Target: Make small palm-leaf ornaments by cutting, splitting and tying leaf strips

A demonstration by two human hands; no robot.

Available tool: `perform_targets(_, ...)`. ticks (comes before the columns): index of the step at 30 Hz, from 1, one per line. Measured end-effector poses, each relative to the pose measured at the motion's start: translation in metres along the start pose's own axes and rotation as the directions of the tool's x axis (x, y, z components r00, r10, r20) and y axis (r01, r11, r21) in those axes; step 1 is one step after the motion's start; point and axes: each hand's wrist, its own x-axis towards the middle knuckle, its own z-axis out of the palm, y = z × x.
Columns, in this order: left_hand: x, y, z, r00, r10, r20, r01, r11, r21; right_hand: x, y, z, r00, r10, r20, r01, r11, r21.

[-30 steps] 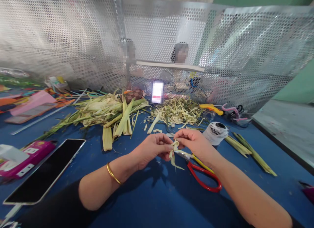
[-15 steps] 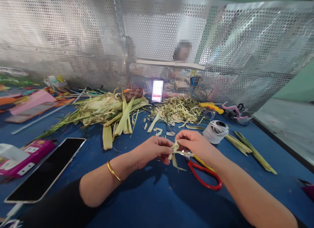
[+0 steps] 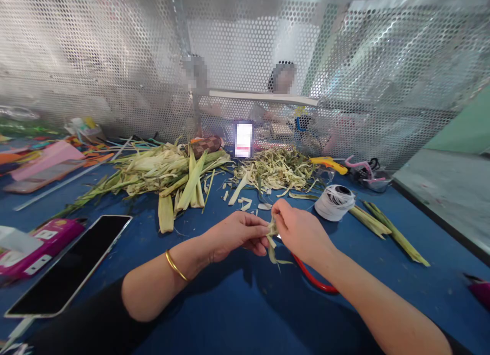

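Observation:
My left hand (image 3: 233, 236) and my right hand (image 3: 300, 231) meet over the blue table (image 3: 229, 304), both pinching a small folded piece of pale green leaf strip (image 3: 272, 237). Loose ends of the strip hang down between the hands. My left wrist wears a gold bangle (image 3: 175, 265). Under my right hand lie red-handled scissors (image 3: 312, 278), mostly hidden by the hand and forearm. A spool of white thread (image 3: 335, 202) stands just beyond my right hand.
A heap of long green leaves (image 3: 161, 174) and a pile of leaf trimmings (image 3: 277, 174) lie behind. A dark phone (image 3: 71, 263) and a pink box (image 3: 36, 240) sit left. Leaf stalks (image 3: 386, 230) lie right. A perforated metal screen (image 3: 115, 64) walls the back, people behind it.
My right hand has turned over and moved left over the strip, now covering more of the scissors. The left hand has barely moved.

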Motion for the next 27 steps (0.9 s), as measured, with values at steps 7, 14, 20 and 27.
perform_targets(7,0.001,-0.001,0.002,0.999,-0.028,-0.047,0.027,1.000,-0.015,0.003,0.002,0.007,0.996,-0.092,0.003,0.091,0.985,0.148)
perform_targets(14,-0.001,-0.001,0.003,0.997,-0.074,-0.025,0.073,0.996,-0.047,0.005,0.005,0.010,0.979,-0.203,-0.021,0.199,0.924,0.326)
perform_targets(20,0.002,-0.002,0.002,0.990,-0.079,-0.113,0.066,0.991,-0.113,0.006,0.011,0.006,0.941,-0.188,-0.281,0.262,0.931,0.255)
perform_targets(27,0.007,-0.002,0.001,0.946,0.032,-0.322,-0.087,0.984,-0.157,0.000,0.001,-0.002,0.826,-0.454,-0.333,0.477,0.879,-0.016)
